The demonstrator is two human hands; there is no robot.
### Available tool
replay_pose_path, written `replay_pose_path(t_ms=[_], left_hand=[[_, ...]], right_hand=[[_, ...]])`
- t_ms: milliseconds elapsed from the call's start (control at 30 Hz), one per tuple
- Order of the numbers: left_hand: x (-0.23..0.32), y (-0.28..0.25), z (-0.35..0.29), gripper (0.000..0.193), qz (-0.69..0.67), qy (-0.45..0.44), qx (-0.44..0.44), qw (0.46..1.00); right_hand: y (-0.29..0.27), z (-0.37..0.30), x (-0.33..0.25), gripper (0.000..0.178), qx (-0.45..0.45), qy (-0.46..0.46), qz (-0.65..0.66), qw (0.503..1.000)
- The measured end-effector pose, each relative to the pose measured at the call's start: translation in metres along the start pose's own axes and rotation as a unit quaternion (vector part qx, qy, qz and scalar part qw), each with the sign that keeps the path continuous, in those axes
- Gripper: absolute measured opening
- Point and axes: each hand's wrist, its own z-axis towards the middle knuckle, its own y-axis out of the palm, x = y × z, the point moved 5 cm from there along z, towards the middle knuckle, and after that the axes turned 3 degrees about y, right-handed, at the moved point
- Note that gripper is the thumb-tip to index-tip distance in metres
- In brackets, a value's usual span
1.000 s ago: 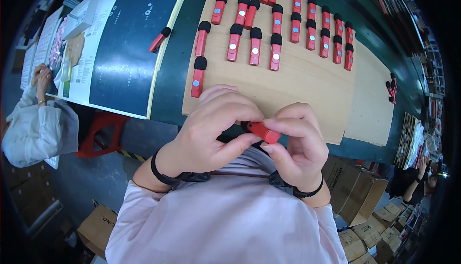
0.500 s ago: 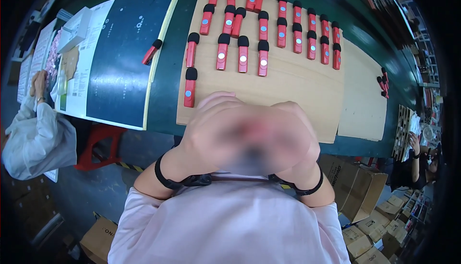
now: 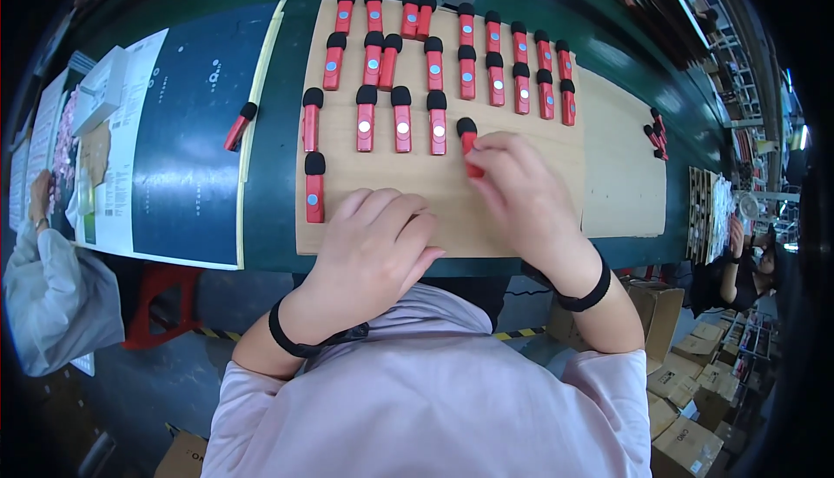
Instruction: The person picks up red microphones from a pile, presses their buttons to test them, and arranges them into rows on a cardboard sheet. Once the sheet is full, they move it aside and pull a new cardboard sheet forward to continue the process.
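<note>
My right hand [image 3: 530, 200] pinches a small red clip-on microphone [image 3: 470, 152] with a black foam windscreen, its foam end pointing away from me over the tan cardboard sheet [image 3: 521, 143]. Fingertips cover the lower part of its body. At the sheet's front edge, my left hand [image 3: 373, 239] is loosely curled with its back to the view; its palm side is hidden, so whatever it holds, if anything, cannot be made out. Several matching red microphones [image 3: 437, 123] lie in rows beyond my hands. One more microphone [image 3: 314, 189] lies left of my left hand.
A dark blue printed sheet [image 3: 195, 139] covers the table's left side, with a lone red microphone [image 3: 239, 128] at its edge. Another cardboard piece [image 3: 621, 165] carries a few red pieces at right. A co-worker [image 3: 61, 278] sits left; another person [image 3: 738, 269] is far right.
My hands, earlier together and blurred close to the view, have parted. My right hand has moved forward to the cardboard with a red microphone; my left has dropped toward the front edge.
</note>
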Motion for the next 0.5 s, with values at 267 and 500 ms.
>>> replay_pose_path(t_ms=[267, 500], left_hand=[[-0.005, 0.005, 0.000, 0.031, -0.020, -0.001, -0.023, 1.000], [-0.002, 0.005, 0.005, 0.030, -0.026, -0.003, -0.033, 0.999]], right_hand=[[0.004, 0.009, 0.002, 0.029, -0.025, -0.025, -0.101, 0.994], [-0.008, 0.013, 0.006, 0.030, -0.008, -0.008, -0.090, 0.996]])
